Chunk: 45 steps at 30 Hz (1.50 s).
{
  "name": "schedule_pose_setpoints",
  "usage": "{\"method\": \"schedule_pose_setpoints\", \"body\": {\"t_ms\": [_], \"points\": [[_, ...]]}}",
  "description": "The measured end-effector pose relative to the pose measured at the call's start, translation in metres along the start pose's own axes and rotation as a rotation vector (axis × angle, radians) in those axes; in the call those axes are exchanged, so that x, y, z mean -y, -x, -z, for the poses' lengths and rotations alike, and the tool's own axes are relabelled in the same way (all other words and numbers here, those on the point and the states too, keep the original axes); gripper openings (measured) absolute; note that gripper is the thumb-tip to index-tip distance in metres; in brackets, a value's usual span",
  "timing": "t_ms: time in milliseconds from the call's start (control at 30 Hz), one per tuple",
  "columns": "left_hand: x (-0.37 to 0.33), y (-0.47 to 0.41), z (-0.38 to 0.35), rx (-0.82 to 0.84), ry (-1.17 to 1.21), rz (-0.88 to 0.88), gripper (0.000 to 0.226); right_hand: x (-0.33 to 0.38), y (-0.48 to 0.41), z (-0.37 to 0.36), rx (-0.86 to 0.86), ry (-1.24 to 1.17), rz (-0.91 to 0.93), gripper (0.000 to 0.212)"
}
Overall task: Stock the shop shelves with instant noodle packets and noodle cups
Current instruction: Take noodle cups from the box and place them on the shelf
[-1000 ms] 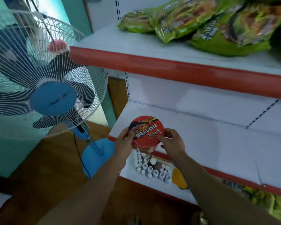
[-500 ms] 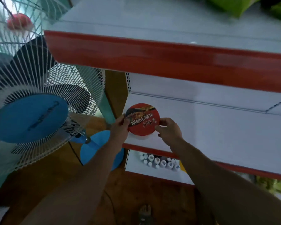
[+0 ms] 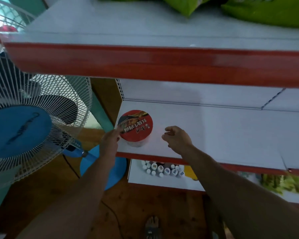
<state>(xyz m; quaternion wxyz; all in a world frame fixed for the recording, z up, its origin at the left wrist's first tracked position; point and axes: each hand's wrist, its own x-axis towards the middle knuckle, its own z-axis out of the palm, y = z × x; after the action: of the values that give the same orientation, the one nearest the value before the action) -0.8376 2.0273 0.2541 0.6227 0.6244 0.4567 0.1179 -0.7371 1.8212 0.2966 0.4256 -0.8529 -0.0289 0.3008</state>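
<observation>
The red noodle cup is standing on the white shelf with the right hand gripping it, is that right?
No. The head view shows the right hand clear of the noodle cup, holding nothing; the cup does stand on the white shelf.

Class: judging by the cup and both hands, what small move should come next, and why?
Probably draw the left hand off the cup: it stands upright on the shelf, only that hand touches its lid edge, and the right hand hangs apart, holding nothing.
</observation>
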Motion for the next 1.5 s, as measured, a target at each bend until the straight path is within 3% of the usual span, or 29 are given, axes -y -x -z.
{"method": "schedule_pose_setpoints", "body": {"t_ms": [133, 267, 400, 533, 733, 867, 967, 1133, 1300, 1500], "points": [[0.016, 0.042, -0.009, -0.119, -0.009, 0.024, 0.025, -0.034, 0.023, 0.051, -0.057, 0.016, -0.050, 0.041], [0.035, 0.119, -0.052, -0.120, -0.302, -0.204, 0.017, -0.086, 0.058, 0.105, -0.114, 0.005, -0.085, 0.042], [0.056, 0.210, -0.134, 0.166, -0.473, -0.276, 0.017, -0.155, 0.106, 0.167, -0.184, 0.027, -0.126, 0.039], [0.082, 0.284, -0.218, 0.487, -0.620, -0.283, 0.011, -0.240, 0.149, 0.225, -0.261, 0.099, -0.212, 0.021], [0.131, 0.355, -0.318, 0.785, -0.965, -0.347, 0.014, -0.364, 0.195, 0.273, -0.292, 0.073, -0.345, 0.041], [0.176, 0.375, -0.372, 0.954, -1.166, -0.352, 0.015, -0.439, 0.208, 0.271, -0.295, 0.028, -0.475, 0.025], [0.219, 0.377, -0.405, 1.040, -1.266, -0.349, 0.014, -0.495, 0.208, 0.258, -0.311, -0.061, -0.597, 0.029], [0.309, 0.357, -0.438, 1.149, -1.465, -0.268, 0.018, -0.586, 0.185, 0.212, -0.250, -0.173, -0.702, 0.018], [0.401, 0.321, -0.462, 1.196, -1.566, -0.132, 0.015, -0.656, 0.145, 0.155, -0.227, -0.235, -0.783, 0.030], [0.494, 0.287, -0.489, 1.278, -1.554, 0.037, 0.051, -0.722, 0.101, 0.094, -0.210, -0.356, -0.920, 0.036]]}}
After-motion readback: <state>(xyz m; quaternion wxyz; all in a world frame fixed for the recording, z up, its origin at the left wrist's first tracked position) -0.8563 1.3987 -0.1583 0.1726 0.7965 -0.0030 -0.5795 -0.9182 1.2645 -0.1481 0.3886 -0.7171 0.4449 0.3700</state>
